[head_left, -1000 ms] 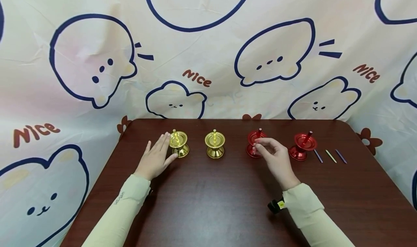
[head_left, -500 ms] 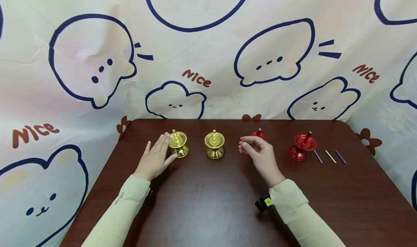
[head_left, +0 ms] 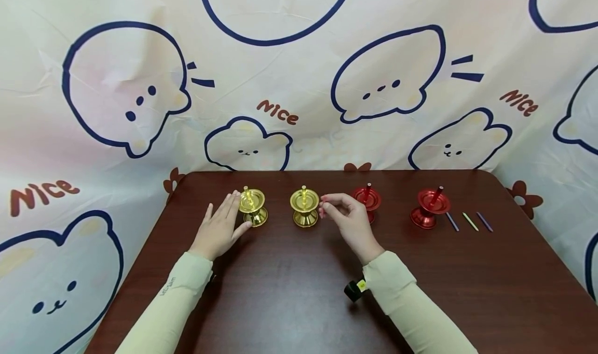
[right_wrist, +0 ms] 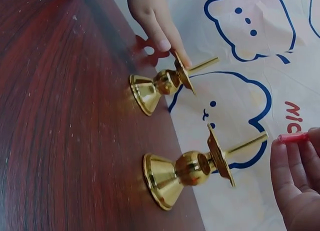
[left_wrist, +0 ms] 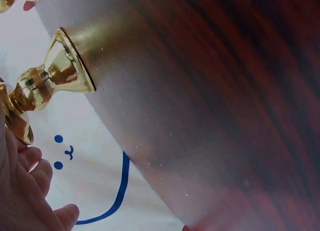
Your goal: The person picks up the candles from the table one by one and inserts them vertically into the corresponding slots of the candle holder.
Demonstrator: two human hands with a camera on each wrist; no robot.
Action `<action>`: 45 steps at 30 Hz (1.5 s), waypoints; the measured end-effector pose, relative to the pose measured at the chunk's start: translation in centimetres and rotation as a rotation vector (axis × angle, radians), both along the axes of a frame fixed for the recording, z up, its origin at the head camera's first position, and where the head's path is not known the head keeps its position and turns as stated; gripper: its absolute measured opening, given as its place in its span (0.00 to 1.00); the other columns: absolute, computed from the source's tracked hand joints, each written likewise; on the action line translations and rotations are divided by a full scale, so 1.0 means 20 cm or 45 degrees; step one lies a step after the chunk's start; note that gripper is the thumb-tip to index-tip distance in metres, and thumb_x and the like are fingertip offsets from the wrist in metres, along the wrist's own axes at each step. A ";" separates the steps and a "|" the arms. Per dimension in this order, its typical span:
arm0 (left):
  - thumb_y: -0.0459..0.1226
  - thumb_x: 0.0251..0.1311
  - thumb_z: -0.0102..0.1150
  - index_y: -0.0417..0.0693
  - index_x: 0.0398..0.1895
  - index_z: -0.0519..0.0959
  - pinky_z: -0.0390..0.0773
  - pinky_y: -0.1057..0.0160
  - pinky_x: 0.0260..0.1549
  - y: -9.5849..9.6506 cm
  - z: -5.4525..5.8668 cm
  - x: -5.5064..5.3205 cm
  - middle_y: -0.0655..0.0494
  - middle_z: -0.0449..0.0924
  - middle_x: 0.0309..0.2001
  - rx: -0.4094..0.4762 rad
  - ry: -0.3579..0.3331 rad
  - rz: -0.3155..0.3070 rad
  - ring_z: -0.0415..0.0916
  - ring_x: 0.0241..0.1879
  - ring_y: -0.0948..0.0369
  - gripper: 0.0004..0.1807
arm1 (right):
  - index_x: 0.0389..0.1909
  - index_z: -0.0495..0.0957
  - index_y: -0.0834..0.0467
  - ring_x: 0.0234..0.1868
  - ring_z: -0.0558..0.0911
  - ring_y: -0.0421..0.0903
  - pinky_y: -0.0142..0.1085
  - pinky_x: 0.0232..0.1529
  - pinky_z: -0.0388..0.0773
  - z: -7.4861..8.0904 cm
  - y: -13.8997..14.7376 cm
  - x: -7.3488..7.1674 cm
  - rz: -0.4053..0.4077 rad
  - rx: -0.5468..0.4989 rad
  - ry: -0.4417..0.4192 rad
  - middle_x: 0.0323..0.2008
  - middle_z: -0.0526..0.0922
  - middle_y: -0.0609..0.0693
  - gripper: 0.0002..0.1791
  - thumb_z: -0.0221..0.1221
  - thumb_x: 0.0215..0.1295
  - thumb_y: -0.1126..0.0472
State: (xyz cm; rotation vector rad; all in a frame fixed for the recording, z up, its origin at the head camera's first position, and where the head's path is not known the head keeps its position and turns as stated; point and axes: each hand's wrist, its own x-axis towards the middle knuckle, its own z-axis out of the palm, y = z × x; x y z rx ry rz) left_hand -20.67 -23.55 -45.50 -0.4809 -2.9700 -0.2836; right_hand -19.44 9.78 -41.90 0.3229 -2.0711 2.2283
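Observation:
My right hand (head_left: 349, 224) pinches a thin red stick (right_wrist: 292, 137), like a small candle, between thumb and fingertips. It is just right of the second gold candle holder (head_left: 304, 218), level with its dish. In the right wrist view the stick is near the holder's upright gold tube (right_wrist: 247, 143). My left hand (head_left: 217, 232) lies with straight fingers against the first gold candle holder (head_left: 256, 216), fingertips at the dish rim and thumb by its foot. A red candle holder (head_left: 369, 201) stands behind my right hand, its lower part partly hidden.
Another red candle holder (head_left: 426, 216) stands farther right. Beside it lie a blue stick (head_left: 452, 222), a pale yellow-green stick (head_left: 470, 221) and a purple stick (head_left: 484, 222). A printed cloth (head_left: 322, 151) hangs behind the brown table (head_left: 280, 291).
My right hand has moved left from the nearer red holder to beside the second gold holder. My left hand stays at the first gold holder. The head view has shifted slightly.

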 end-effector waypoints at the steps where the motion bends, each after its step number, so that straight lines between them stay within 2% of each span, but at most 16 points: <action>1: 0.56 0.75 0.49 0.36 0.81 0.48 0.46 0.32 0.71 0.00 0.00 0.00 0.42 0.46 0.81 -0.002 0.002 0.000 0.45 0.79 0.46 0.45 | 0.51 0.80 0.73 0.38 0.86 0.48 0.39 0.47 0.85 0.00 -0.01 0.00 0.001 0.000 -0.006 0.44 0.84 0.66 0.13 0.62 0.69 0.71; 5: 0.56 0.75 0.49 0.36 0.81 0.48 0.45 0.32 0.71 0.00 0.00 0.00 0.42 0.46 0.81 -0.001 0.006 -0.003 0.45 0.79 0.47 0.45 | 0.52 0.78 0.75 0.39 0.86 0.46 0.34 0.45 0.84 0.02 -0.04 -0.02 0.018 -0.015 -0.022 0.48 0.81 0.70 0.15 0.62 0.69 0.71; 13: 0.55 0.74 0.50 0.37 0.81 0.48 0.45 0.32 0.72 0.00 -0.01 0.00 0.42 0.46 0.81 0.007 0.010 -0.001 0.45 0.79 0.47 0.45 | 0.52 0.79 0.73 0.42 0.84 0.57 0.41 0.48 0.84 0.06 -0.10 -0.04 0.061 0.038 -0.017 0.45 0.83 0.68 0.14 0.63 0.69 0.68; 20: 0.55 0.75 0.50 0.37 0.81 0.47 0.45 0.33 0.72 0.00 0.00 0.00 0.42 0.46 0.81 -0.002 0.002 -0.006 0.45 0.79 0.47 0.45 | 0.52 0.80 0.72 0.41 0.85 0.46 0.39 0.48 0.84 0.06 -0.16 -0.07 0.085 0.035 -0.034 0.47 0.84 0.65 0.14 0.63 0.69 0.67; 21: 0.55 0.75 0.50 0.37 0.81 0.47 0.46 0.33 0.72 0.00 0.00 0.00 0.42 0.46 0.81 -0.005 0.003 -0.006 0.45 0.79 0.47 0.45 | 0.51 0.80 0.71 0.42 0.85 0.47 0.38 0.48 0.84 0.06 -0.18 -0.08 0.086 0.037 -0.027 0.48 0.84 0.66 0.14 0.63 0.69 0.67; 25: 0.55 0.74 0.50 0.36 0.81 0.47 0.47 0.33 0.72 0.00 0.00 0.00 0.42 0.46 0.81 -0.011 0.011 -0.007 0.45 0.79 0.46 0.45 | 0.49 0.81 0.71 0.43 0.86 0.54 0.45 0.49 0.84 0.07 -0.22 -0.10 0.114 0.023 0.027 0.46 0.84 0.68 0.12 0.63 0.69 0.69; 29: 0.55 0.74 0.51 0.36 0.81 0.47 0.46 0.32 0.71 0.00 0.00 0.00 0.41 0.46 0.81 -0.013 0.007 -0.003 0.45 0.79 0.46 0.46 | 0.47 0.82 0.68 0.38 0.86 0.49 0.53 0.49 0.83 0.07 -0.27 -0.12 0.155 -0.013 0.053 0.41 0.85 0.66 0.08 0.62 0.69 0.69; 32: 0.55 0.74 0.51 0.36 0.81 0.47 0.45 0.33 0.72 0.01 0.01 0.01 0.41 0.45 0.81 -0.014 -0.002 -0.004 0.45 0.79 0.46 0.46 | 0.46 0.82 0.67 0.37 0.86 0.46 0.51 0.49 0.84 0.06 -0.30 -0.13 0.166 -0.035 0.041 0.40 0.86 0.63 0.08 0.62 0.69 0.70; 36: 0.55 0.74 0.51 0.36 0.80 0.48 0.46 0.33 0.72 0.01 0.01 0.01 0.41 0.46 0.81 -0.022 0.003 -0.002 0.45 0.79 0.46 0.45 | 0.47 0.82 0.68 0.37 0.86 0.47 0.46 0.48 0.85 0.06 -0.33 -0.14 0.172 -0.072 0.013 0.40 0.86 0.62 0.08 0.62 0.69 0.70; 41: 0.55 0.74 0.51 0.35 0.80 0.48 0.46 0.32 0.72 0.01 0.02 0.02 0.41 0.46 0.80 -0.025 0.002 0.000 0.46 0.79 0.46 0.45 | 0.47 0.82 0.68 0.38 0.86 0.49 0.49 0.50 0.84 0.06 -0.36 -0.16 0.179 -0.091 0.003 0.39 0.85 0.59 0.08 0.62 0.69 0.71; 45: 0.55 0.75 0.50 0.36 0.81 0.48 0.45 0.33 0.72 0.01 0.02 0.01 0.41 0.46 0.81 -0.024 -0.005 0.000 0.45 0.79 0.46 0.45 | 0.46 0.82 0.69 0.38 0.86 0.51 0.49 0.50 0.84 0.07 -0.39 -0.18 0.181 -0.090 0.018 0.39 0.85 0.60 0.08 0.62 0.68 0.71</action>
